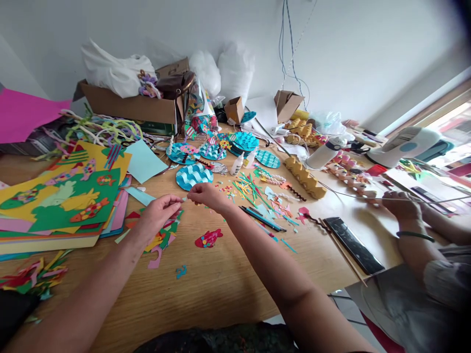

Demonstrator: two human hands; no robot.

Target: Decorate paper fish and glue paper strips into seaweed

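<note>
My left hand [159, 212] and my right hand [207, 194] meet above the wooden table [221, 279], fingertips pinching a tiny pale scrap of paper [184, 198] between them. Just behind them lies a round blue paper disc with wavy strips [194, 175]. A red paper fish [208, 239] lies on the table in front of my right forearm. Colourful paper offcuts [162, 240] lie under my left hand.
A stack of coloured paper sheets with fish cut-outs [62, 201] lies left. A cardboard box [128, 103] stands at the back. Glue bottle [237, 164], coloured pencils [261, 218], a black phone [353, 245] lie right. Another person's hand [403, 206] rests far right.
</note>
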